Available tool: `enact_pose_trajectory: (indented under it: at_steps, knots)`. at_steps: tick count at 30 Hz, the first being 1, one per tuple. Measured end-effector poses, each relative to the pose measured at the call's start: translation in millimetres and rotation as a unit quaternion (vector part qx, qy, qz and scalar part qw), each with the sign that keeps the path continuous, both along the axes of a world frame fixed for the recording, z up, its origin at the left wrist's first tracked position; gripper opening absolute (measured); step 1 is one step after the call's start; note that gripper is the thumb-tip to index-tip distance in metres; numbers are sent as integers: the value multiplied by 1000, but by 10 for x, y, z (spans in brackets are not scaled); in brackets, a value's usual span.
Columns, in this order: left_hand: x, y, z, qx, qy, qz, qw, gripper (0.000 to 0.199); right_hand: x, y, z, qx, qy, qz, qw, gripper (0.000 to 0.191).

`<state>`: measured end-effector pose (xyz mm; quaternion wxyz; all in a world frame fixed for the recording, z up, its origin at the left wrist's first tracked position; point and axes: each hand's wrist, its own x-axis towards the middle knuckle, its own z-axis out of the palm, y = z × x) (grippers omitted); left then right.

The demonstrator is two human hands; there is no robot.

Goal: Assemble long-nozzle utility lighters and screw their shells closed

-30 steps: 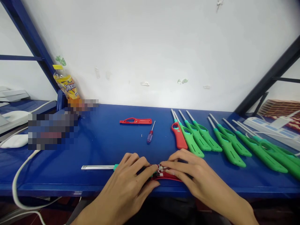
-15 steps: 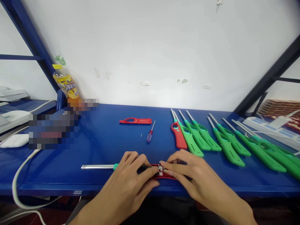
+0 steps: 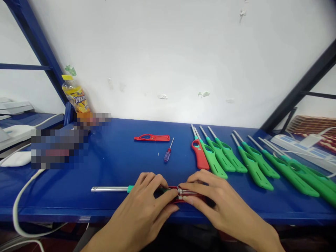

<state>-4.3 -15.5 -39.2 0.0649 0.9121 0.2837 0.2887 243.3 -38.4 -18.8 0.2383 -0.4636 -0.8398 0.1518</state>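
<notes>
A long-nosed gas lighter (image 3: pixel 111 189) lies sideways at the table's front edge, its metal tube pointing left. Its red handle is open on top, showing a clear and metallic inner part. My left hand (image 3: pixel 147 204) is closed over the handle's left portion, thumb and index finger pressing beside the inner parts. On the right portion, my right hand (image 3: pixel 220 196) pinches the inner part and the handle with its fingertips. Both hands cover much of the lighter. Beyond them lie a loose red handle half (image 3: pixel 157 138), a small screwdriver (image 3: pixel 168 154) and a tiny screw-like pin (image 3: pixel 158 154).
Several green lighters (image 3: pixel 253 171) and one with a red handle (image 3: pixel 201 159) lie in a row on the right. A white power strip (image 3: pixel 294 148) is behind them. At the left are a drink bottle (image 3: pixel 76 96), a white cable (image 3: pixel 19 196) and a blurred-out object.
My right fingers have shifted slightly along the handle, and more of the clear inner part shows between the hands. My left hand keeps its hold. The whole view has tilted up slightly.
</notes>
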Motion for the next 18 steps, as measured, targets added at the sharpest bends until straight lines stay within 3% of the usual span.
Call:
enact_pose_trajectory:
  at_steps: [5, 9, 13, 18]
  knots:
    - [19, -9, 20, 13, 18, 15, 1000, 17, -58, 79, -13, 144, 21, -13, 989, 26]
    - [28, -1, 2, 15, 13, 22, 1000, 22, -193, 293, 171, 199, -21, 2, 980, 26]
    - [21, 5, -43, 26, 2, 33, 999, 37, -351, 743, 431, 192, -218, 21, 957, 34]
    - [3, -1, -60, 38, 5, 46, 998, 48, -473, 1475, 520, 158, -292, 60, 941, 45]
